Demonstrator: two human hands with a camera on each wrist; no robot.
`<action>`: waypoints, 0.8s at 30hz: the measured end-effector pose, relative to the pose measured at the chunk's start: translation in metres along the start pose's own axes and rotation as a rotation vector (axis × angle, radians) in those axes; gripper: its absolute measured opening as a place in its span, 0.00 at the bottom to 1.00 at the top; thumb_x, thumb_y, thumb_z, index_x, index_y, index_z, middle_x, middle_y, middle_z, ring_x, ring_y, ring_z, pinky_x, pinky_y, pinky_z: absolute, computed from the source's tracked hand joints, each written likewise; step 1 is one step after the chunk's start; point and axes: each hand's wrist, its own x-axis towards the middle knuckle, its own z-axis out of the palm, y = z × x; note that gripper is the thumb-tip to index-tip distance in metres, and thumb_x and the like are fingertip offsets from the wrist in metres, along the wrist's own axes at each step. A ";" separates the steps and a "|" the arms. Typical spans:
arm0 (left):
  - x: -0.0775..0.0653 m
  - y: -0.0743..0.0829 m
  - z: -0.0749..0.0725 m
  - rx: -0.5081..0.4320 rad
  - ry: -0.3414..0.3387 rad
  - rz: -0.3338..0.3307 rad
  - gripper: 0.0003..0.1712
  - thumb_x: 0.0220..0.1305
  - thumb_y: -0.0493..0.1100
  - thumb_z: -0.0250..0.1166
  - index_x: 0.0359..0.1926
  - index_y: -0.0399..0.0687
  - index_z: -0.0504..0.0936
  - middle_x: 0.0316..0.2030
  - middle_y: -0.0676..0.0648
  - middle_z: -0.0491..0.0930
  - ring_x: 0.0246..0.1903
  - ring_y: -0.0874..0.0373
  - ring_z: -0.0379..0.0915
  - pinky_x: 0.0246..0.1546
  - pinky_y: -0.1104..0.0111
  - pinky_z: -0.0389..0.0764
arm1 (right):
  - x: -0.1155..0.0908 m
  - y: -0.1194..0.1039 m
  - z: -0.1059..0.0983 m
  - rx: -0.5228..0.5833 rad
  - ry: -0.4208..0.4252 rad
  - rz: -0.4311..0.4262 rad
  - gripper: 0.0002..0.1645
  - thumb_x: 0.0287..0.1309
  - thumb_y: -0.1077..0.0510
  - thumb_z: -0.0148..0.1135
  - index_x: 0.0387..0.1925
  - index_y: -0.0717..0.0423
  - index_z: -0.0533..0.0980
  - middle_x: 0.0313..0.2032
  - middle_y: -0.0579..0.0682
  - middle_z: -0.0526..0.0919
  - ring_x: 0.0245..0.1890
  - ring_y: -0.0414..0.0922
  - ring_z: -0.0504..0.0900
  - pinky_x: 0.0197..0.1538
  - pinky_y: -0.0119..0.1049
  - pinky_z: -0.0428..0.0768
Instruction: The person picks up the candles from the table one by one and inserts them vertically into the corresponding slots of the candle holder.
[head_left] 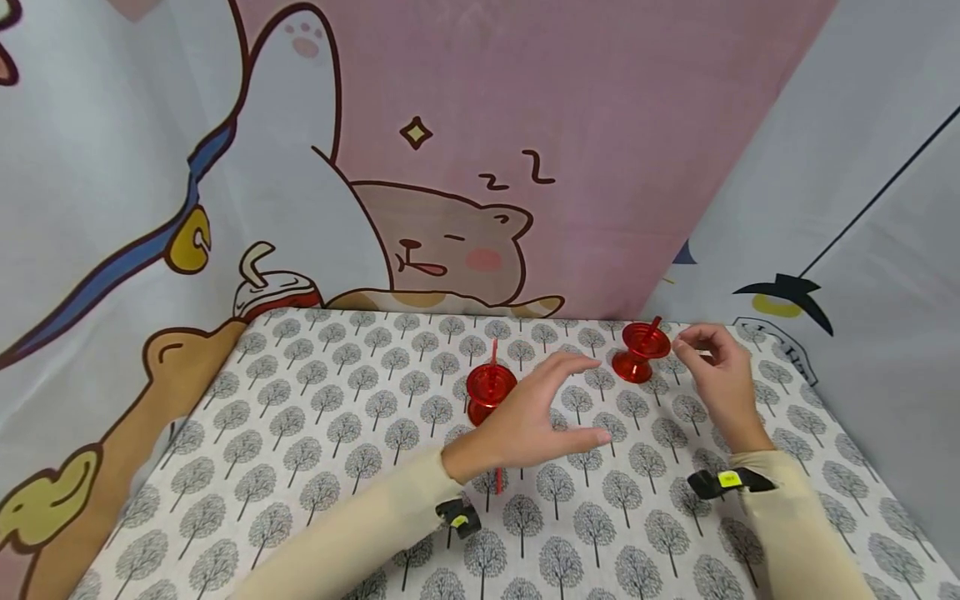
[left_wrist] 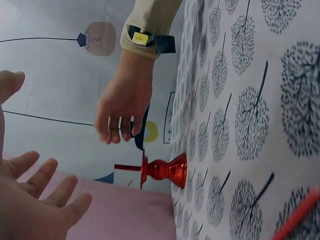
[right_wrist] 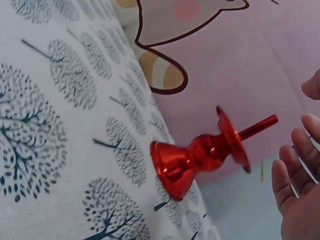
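My right hand [head_left: 716,379] is raised just right of a shiny red candle holder [head_left: 633,354], holding nothing. A short red rod [right_wrist: 259,127] rises from that holder's dish, and the right wrist view shows a gap between it and the fingers. My left hand [head_left: 528,417] hovers over the cloth with thumb and fingers spread, also holding nothing. Behind it a second red holder [head_left: 491,385], partly hidden by the hand, carries an upright thin red rod. Below the left forearm, part of a red stick [head_left: 498,481] shows on the cloth.
A white tablecloth [head_left: 300,454] printed with grey trees covers the table. Hanging cloth with cartoon animals [head_left: 457,242] stands along the back and sides, close behind the right holder. Both wrists wear dark straps with yellow tags.
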 end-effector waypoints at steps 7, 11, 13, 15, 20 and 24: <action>0.018 -0.008 0.015 0.031 -0.011 -0.098 0.49 0.70 0.65 0.74 0.84 0.58 0.65 0.78 0.56 0.67 0.74 0.60 0.67 0.71 0.53 0.75 | 0.004 0.015 0.003 -0.065 -0.060 0.080 0.30 0.79 0.53 0.67 0.72 0.63 0.72 0.62 0.52 0.79 0.59 0.40 0.77 0.49 0.22 0.76; 0.028 -0.017 0.020 -0.001 -0.017 -0.152 0.47 0.71 0.65 0.73 0.84 0.59 0.67 0.76 0.56 0.69 0.72 0.59 0.69 0.69 0.53 0.77 | 0.008 0.023 0.004 -0.068 -0.161 0.119 0.38 0.79 0.49 0.67 0.80 0.57 0.66 0.73 0.60 0.72 0.70 0.53 0.73 0.56 0.24 0.75; 0.033 -0.021 0.023 -0.022 -0.011 -0.175 0.47 0.72 0.65 0.73 0.84 0.59 0.68 0.75 0.56 0.70 0.72 0.60 0.69 0.69 0.54 0.77 | 0.011 0.026 0.004 -0.066 -0.218 0.139 0.43 0.79 0.48 0.68 0.84 0.55 0.62 0.77 0.60 0.68 0.74 0.57 0.69 0.60 0.29 0.76; 0.037 -0.024 0.026 -0.039 -0.006 -0.203 0.46 0.72 0.65 0.73 0.84 0.60 0.68 0.76 0.57 0.70 0.73 0.61 0.69 0.69 0.55 0.77 | 0.013 0.026 0.004 -0.055 -0.267 0.162 0.47 0.78 0.47 0.69 0.86 0.55 0.58 0.80 0.62 0.65 0.77 0.62 0.66 0.67 0.36 0.78; 0.047 -0.028 0.034 -0.077 0.001 -0.253 0.48 0.71 0.65 0.74 0.84 0.60 0.66 0.78 0.57 0.68 0.73 0.62 0.69 0.67 0.58 0.78 | 0.018 0.028 0.007 -0.050 -0.350 0.207 0.56 0.75 0.47 0.72 0.89 0.55 0.51 0.83 0.64 0.60 0.79 0.67 0.65 0.72 0.51 0.79; 0.054 -0.033 0.041 -0.087 0.011 -0.286 0.50 0.70 0.68 0.74 0.85 0.60 0.66 0.78 0.57 0.67 0.73 0.63 0.69 0.66 0.58 0.79 | 0.023 0.034 0.011 -0.044 -0.371 0.221 0.58 0.74 0.48 0.74 0.89 0.57 0.49 0.81 0.68 0.62 0.76 0.69 0.69 0.60 0.30 0.82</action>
